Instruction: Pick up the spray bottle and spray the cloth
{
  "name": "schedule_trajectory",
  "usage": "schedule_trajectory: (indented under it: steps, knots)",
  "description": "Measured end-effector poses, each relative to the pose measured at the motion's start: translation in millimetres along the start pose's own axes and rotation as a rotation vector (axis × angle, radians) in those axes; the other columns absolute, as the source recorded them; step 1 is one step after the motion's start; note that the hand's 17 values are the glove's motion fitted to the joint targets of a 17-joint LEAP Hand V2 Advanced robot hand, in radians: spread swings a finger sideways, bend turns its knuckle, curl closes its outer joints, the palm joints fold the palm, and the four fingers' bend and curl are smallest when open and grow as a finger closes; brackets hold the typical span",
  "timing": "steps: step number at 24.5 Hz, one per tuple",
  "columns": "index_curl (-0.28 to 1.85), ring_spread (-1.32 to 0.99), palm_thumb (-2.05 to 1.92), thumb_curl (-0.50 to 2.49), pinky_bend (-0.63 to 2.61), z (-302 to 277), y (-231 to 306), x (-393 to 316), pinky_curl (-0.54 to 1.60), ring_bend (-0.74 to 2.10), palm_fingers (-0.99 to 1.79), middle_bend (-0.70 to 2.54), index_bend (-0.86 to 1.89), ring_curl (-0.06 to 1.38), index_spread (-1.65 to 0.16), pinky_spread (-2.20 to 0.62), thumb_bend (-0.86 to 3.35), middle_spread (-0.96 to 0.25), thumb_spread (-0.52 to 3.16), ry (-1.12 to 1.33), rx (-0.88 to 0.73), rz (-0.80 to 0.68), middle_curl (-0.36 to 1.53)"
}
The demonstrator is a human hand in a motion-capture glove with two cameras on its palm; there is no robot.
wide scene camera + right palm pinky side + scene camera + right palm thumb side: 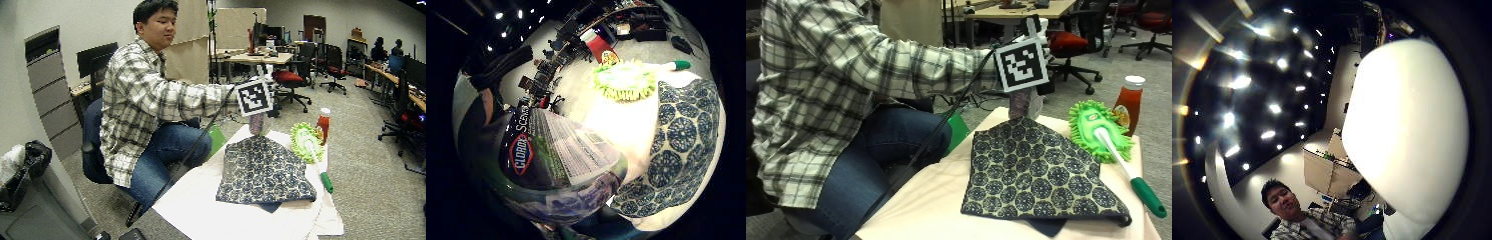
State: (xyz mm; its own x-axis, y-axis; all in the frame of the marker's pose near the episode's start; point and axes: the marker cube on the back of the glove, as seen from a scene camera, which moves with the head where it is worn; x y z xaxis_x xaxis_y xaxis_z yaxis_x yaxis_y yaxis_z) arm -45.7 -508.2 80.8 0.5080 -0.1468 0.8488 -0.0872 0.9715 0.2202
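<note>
The spray bottle (1022, 105) is upright at the far edge of the table, just behind the peak of the cloth. My right hand grips its upper part at the end of the plaid sleeve, and the hand itself is hidden in the outside views. In the little finger side palm view the bottle's Clorox label (556, 150) lies close against the palm. Its white top (1407, 130) fills much of the thumb side view. The blue patterned cloth (1032, 170) is spread on the table in front of the bottle, also seen as the cloth (681, 135) beside the label.
A green fringed duster (1095, 125) with a white and green handle (1145, 192) lies right of the cloth. A ketchup bottle (1129, 102) stands behind it. The table (926, 200) has a cream cover. The person's knee is at its left edge.
</note>
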Motion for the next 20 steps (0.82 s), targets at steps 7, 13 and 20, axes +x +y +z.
schedule_trajectory:
  steps: [7, 13, 20]
  knots:
    - [0.59, -0.21, 1.08, 0.78, 0.26, 21.8, 2.0, 31.1, 0.42, 0.59, 1.24, 0.5, 0.28, 0.49, -0.24, -0.14, -0.03, -0.13, 0.13, 0.049, -0.058, 0.017, 0.52]
    - [0.59, -0.21, 1.08, 0.78, 0.25, 32.4, 4.0, 47.0, 0.42, 0.57, 1.23, 0.49, 0.27, 0.49, -0.24, -0.13, -0.03, -0.12, 0.15, 0.087, -0.077, 0.007, 0.52]
    - [0.59, -0.2, 1.09, 0.78, 0.23, 44.2, 13.7, 58.1, 0.43, 0.55, 1.21, 0.48, 0.25, 0.49, -0.24, -0.13, -0.03, -0.11, 0.17, 0.061, -0.114, 0.003, 0.52]
